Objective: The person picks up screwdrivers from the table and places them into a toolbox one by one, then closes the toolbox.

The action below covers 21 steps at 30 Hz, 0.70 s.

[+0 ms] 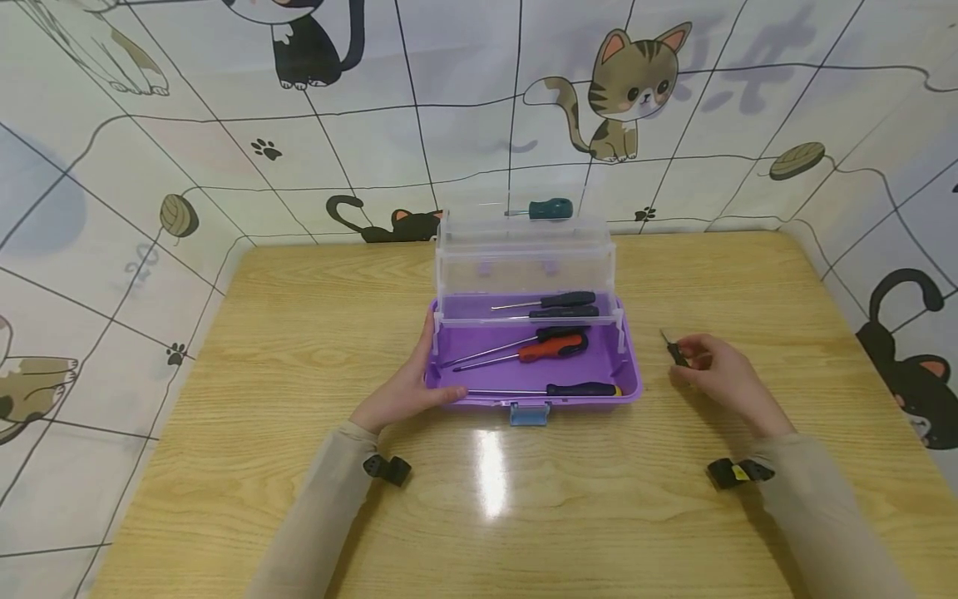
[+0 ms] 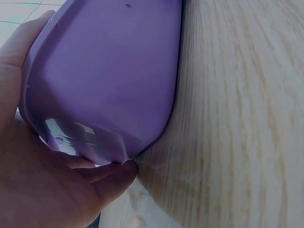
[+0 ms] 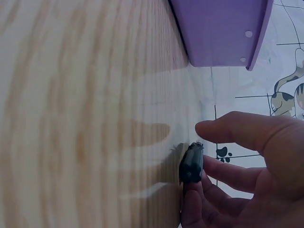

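Observation:
A purple toolbox [image 1: 632, 378] stands on the table with its clear lid [image 1: 524, 274] raised at the back. Several screwdrivers lie inside, among them a red and black one [image 1: 552, 348] and a long one with a yellow-ended black handle [image 1: 584, 389]. My left hand [image 1: 404, 387] grips the box's left end, thumb at the front rim and fingers around the side [image 2: 102, 178]. To the right of the box, my right hand [image 1: 722, 378] is at a small dark screwdriver [image 1: 677, 353]. In the right wrist view its fingers touch the handle [image 3: 191, 164], while the thumb stands apart from it.
A green-handled screwdriver [image 1: 550, 208] shows at the lid's upper edge; whether it lies on the lid or behind it, I cannot tell. A blue-grey latch [image 1: 529, 414] hangs at the box's front. Cat-patterned sheeting [image 1: 464, 125] rises behind the wooden table [image 1: 314, 316] and at both sides.

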Available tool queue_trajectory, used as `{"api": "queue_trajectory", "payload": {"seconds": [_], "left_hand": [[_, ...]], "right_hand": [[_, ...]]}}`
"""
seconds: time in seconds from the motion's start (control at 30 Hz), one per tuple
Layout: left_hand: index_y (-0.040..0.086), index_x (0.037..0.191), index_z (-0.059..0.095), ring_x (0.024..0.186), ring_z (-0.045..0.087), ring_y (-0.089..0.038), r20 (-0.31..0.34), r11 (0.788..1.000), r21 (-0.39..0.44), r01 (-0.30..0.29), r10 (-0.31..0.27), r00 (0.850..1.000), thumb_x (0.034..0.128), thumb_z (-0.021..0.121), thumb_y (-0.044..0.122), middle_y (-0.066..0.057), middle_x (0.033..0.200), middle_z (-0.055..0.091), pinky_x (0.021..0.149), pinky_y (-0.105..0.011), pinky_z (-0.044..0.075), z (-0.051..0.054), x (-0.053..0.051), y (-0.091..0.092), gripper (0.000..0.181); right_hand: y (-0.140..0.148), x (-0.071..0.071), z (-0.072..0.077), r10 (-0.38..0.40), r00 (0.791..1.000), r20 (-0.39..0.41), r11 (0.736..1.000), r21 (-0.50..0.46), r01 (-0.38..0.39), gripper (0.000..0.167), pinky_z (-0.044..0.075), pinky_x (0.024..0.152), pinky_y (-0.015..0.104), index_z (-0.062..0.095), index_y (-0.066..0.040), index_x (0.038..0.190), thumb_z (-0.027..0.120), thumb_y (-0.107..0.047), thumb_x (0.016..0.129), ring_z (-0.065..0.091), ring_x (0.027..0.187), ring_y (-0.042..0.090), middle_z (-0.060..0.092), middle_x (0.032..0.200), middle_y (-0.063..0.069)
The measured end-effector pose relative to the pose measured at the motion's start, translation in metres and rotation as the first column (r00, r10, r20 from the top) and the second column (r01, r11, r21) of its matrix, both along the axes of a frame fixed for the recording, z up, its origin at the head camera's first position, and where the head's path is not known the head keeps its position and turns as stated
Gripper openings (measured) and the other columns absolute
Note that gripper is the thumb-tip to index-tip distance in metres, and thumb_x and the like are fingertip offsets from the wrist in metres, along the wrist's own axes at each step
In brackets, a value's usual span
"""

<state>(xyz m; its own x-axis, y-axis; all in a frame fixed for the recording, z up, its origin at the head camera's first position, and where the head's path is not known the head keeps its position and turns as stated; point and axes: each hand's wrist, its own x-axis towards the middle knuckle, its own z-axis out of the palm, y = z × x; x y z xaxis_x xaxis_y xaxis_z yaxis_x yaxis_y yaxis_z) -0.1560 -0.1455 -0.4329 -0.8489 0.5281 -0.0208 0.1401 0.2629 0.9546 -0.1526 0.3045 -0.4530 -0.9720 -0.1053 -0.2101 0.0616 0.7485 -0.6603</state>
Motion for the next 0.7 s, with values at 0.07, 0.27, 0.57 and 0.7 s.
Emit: {"api": "queue_trajectory", "payload": {"seconds": [0.07, 0.27, 0.57, 0.7], "left_hand": [[0.016, 0.150, -0.023, 0.144, -0.010, -0.023, 0.010, 1.000, -0.005, 0.001, -0.001, 1.000, 0.0803, 0.076, 0.005, -0.010, 0.158, -0.020, 0.114, -0.047, 0.000, 0.009, 0.003, 0.002, 0.122], [0.013, 0.151, -0.022, 0.144, -0.010, -0.026, -0.010, 1.000, -0.010, 0.001, -0.001, 1.000, 0.0802, 0.077, 0.006, -0.012, 0.158, -0.020, 0.114, -0.050, 0.000, 0.008, 0.003, 0.001, 0.122], [0.016, 0.150, -0.023, 0.144, -0.009, -0.023, 0.005, 1.000, -0.017, -0.003, 0.003, 1.000, 0.0805, 0.076, 0.005, -0.011, 0.158, -0.020, 0.115, -0.047, 0.001, 0.007, 0.001, 0.001, 0.122], [0.020, 0.151, -0.023, 0.144, -0.010, -0.024, -0.010, 1.000, -0.009, -0.001, 0.001, 1.000, 0.0804, 0.078, 0.007, -0.007, 0.158, -0.021, 0.114, -0.050, 0.000, -0.005, -0.002, -0.001, 0.123]], "right_hand": [[-0.001, -0.001, 0.000, 0.013, 1.000, 0.001, 1.000, 0.017, -0.013, 0.048, 0.049, 0.075, 0.040, 0.049, 0.010, 0.128, 0.066, -0.015, 0.091, 0.054, 0.101, 0.040, 0.055, 0.117, 0.028], [-0.003, -0.002, 0.001, 0.033, 0.999, -0.018, 0.998, 0.047, -0.032, 0.038, 0.047, 0.073, 0.039, 0.054, 0.008, 0.122, 0.065, -0.010, 0.089, 0.057, 0.095, 0.037, 0.059, 0.106, 0.023], [-0.002, -0.002, -0.001, 0.028, 0.999, -0.046, 0.999, 0.023, -0.027, 0.029, 0.046, 0.070, 0.035, 0.059, 0.006, 0.117, 0.063, -0.006, 0.091, 0.058, 0.092, 0.036, 0.061, 0.102, 0.020], [-0.002, -0.002, 0.000, 0.018, 0.998, -0.055, 1.000, 0.001, -0.018, 0.029, 0.047, 0.068, 0.031, 0.059, 0.007, 0.117, 0.063, -0.007, 0.092, 0.058, 0.092, 0.035, 0.061, 0.102, 0.020]]}}
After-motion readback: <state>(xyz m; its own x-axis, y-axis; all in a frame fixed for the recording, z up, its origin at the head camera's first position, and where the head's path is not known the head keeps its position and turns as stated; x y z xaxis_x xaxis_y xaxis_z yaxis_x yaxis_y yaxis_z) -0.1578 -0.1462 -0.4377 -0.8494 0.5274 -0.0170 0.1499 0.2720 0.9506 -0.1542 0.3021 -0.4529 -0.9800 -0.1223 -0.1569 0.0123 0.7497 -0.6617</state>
